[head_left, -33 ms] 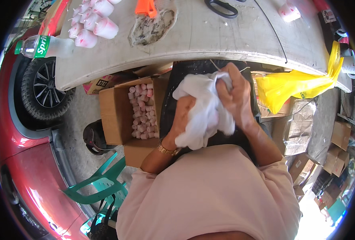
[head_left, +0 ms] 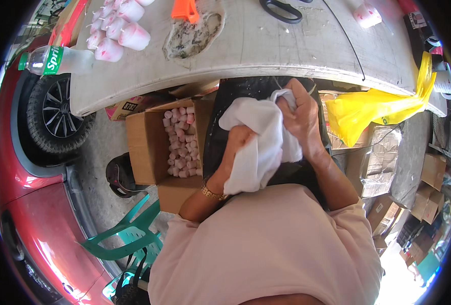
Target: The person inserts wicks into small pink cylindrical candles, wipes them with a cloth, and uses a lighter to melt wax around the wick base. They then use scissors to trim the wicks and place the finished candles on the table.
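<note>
A white cloth is bunched between both my hands above my lap, in front of the table edge. My left hand, with a gold-coloured band at its wrist, is closed on the cloth's left side. Fingers curled, my right hand grips the cloth's upper right part. A thin pale strand shows just above the cloth near the right hand. Whether anything is wrapped inside the folds is hidden. Beneath the hands lies a dark covering over my lap.
On the white table stand pink-and-white candles, a plastic bottle, an orange tool and black-handled scissors. A cardboard box of small pinkish candles is at left; a yellow bag hangs at right.
The cloth's folds have shifted, and its lower part now hangs smoother between my hands. Both hands have moved only slightly and keep their grip.
</note>
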`<act>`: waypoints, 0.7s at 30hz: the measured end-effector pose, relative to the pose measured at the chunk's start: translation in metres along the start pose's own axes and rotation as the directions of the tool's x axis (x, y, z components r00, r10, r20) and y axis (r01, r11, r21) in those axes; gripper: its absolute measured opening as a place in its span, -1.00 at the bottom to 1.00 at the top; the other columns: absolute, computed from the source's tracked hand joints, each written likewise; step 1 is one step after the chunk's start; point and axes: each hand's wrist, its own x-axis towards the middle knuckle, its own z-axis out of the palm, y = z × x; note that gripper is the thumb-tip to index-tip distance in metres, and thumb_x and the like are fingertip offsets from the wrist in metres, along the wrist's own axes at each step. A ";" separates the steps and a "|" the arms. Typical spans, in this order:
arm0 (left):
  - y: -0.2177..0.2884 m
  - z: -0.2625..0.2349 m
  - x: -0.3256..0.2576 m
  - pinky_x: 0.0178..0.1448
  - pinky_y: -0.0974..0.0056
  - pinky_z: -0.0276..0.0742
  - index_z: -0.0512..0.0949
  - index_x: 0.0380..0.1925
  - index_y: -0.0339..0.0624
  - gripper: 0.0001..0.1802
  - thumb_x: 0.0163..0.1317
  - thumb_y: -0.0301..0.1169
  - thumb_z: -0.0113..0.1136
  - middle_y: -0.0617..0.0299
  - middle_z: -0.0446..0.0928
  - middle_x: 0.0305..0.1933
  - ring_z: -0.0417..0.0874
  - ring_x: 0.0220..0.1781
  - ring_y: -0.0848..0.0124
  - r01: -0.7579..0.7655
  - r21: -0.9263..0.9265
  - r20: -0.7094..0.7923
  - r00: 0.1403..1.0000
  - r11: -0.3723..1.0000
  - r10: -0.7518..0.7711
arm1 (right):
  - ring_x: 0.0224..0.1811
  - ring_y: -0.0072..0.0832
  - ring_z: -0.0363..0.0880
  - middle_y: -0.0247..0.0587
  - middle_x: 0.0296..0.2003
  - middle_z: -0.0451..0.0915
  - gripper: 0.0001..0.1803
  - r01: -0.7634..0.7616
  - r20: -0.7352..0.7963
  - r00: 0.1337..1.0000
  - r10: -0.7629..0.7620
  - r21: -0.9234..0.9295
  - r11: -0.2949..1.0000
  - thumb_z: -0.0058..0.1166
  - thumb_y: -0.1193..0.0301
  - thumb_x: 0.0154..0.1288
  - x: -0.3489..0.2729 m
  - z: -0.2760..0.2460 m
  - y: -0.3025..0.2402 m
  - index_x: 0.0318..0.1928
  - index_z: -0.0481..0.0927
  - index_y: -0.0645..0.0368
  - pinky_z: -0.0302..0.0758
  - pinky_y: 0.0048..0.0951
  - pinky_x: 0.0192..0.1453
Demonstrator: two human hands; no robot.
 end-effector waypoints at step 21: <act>0.070 0.005 0.034 -0.27 0.16 0.49 0.52 -0.18 -0.16 -0.64 0.01 -0.29 0.26 0.01 0.54 -0.31 0.56 -0.34 -0.02 -0.113 0.764 -0.097 0.953 0.635 0.286 | -0.57 -0.23 0.48 -0.17 -0.48 0.42 -0.90 0.554 0.210 0.823 -0.528 -0.095 0.827 0.13 0.57 -0.07 -0.009 -0.016 0.018 -0.51 0.46 0.20 0.44 -0.33 -0.55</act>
